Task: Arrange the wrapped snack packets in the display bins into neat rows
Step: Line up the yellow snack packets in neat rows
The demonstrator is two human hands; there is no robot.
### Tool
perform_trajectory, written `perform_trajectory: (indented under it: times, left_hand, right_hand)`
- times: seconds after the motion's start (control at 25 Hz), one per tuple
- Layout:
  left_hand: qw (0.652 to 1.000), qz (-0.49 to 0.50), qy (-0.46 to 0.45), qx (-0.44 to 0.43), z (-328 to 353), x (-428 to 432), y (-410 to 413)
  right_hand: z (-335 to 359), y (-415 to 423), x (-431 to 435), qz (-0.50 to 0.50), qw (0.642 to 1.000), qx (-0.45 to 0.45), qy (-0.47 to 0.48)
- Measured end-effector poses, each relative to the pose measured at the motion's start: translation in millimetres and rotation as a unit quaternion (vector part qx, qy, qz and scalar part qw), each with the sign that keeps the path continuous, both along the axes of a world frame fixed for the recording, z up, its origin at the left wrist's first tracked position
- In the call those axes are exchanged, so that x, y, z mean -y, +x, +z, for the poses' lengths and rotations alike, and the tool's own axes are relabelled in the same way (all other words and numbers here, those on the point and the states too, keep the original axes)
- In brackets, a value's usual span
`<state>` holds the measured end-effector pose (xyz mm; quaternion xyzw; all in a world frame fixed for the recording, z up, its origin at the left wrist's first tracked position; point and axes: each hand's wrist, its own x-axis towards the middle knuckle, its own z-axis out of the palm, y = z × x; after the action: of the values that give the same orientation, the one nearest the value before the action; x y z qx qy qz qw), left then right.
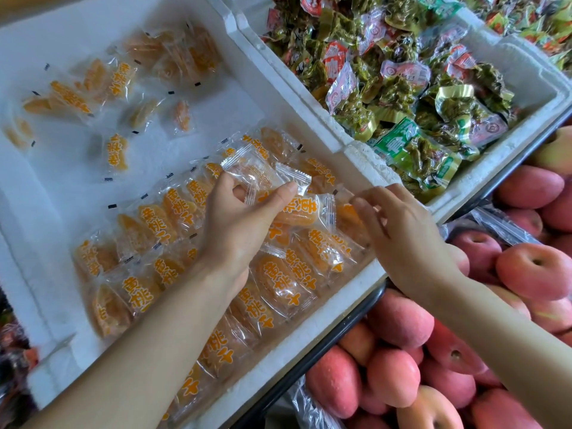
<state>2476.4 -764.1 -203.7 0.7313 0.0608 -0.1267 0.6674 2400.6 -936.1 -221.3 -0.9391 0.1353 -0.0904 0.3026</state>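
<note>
You have two white foam bins in front of you. The near bin [294, 339] lies under your grip and holds the peach packets. The far bin [534, 85], beyond and right of your grip, is heaped with green pickle packets [418, 150], too many to count. Red apples [399, 317] are piled right of your right hand. Under your grip, the overlapped packets [272, 274] lie in two rows; beyond it, about ten loose packets [116, 153] lie scattered. Each is a clear wrapper with orange lettering over an orange slice. Your left hand [244, 224] pinches at least two held packets [247, 168] between thumb and fingers. Your right hand [402, 233], just beside it, curls its fingers over the row, and I cannot tell whether they hold anything.
</note>
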Motion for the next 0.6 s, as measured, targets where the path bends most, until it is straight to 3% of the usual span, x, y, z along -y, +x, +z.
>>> perform_trajectory:
  times: [0.08,0.24,0.44,0.6]
  left_hand:
    - [1.0,0.0,0.009,-0.002,0,4,-4]
    - [1.0,-0.012,-0.013,-0.017,0,7,-12]
    - [0.991,-0.056,-0.105,-0.066,-3,10,-22]
    - [0.995,-0.099,-0.034,-0.003,-10,5,-26]
  right_hand:
    - [14,2,-17,-0.005,0.978,-0.013,0.207]
    - [18,11,-31,-0.054,0.865,-0.045,0.497]
    - [20,19,-25,-0.144,0.762,-0.023,0.631]
    - [22,21,-27,-0.196,0.755,0.001,0.626]
